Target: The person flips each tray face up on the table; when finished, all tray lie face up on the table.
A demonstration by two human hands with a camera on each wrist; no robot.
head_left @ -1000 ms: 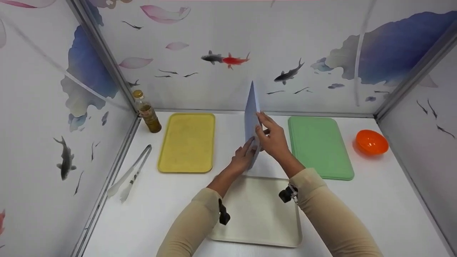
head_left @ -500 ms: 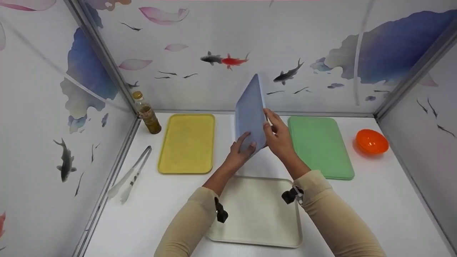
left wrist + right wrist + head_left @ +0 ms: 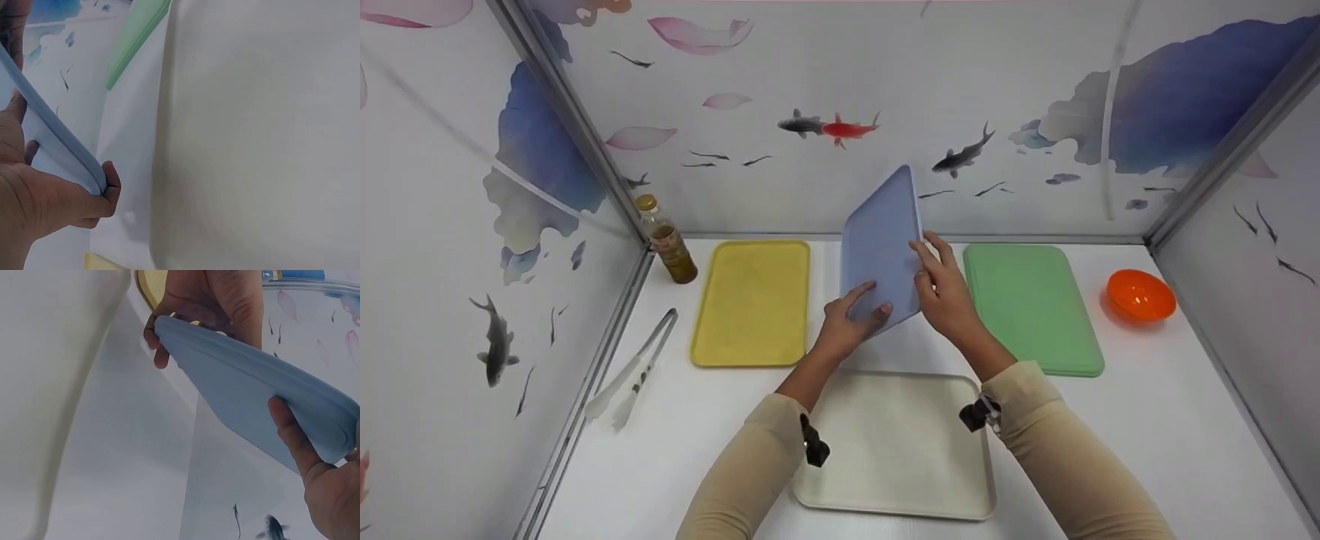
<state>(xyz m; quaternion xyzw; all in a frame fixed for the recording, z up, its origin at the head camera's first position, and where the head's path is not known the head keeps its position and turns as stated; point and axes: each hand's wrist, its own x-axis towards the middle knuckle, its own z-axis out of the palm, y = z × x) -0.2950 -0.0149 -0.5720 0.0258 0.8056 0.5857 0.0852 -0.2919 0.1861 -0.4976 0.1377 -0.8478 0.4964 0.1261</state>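
A light blue rectangular tray [image 3: 877, 247] is held up off the table, tilted on edge, between both hands. My left hand [image 3: 846, 322] grips its lower near corner, thumb on the face toward me; in the left wrist view, fingers of that hand [image 3: 62, 202] curl round the rim. On the right edge my right hand [image 3: 949, 289] pinches the tray, its fingers along the rim. From the right wrist view the tray's other side [image 3: 247, 388] shows, with a finger lying against it. Below the hands a larger cream tray [image 3: 900, 442] lies flat on the table.
To the left lies a yellow tray [image 3: 751, 304], with metal tongs [image 3: 641, 367] and an oil bottle [image 3: 669, 244] beyond it. On the right are a green tray [image 3: 1031, 307] and an orange bowl [image 3: 1140, 296]. Printed panels [image 3: 840, 60] wall the table at the back and sides.
The blue tray has turned from nearly edge-on so its broad face shows toward me. The left hand has shifted a little left and the right hand slightly right with it.
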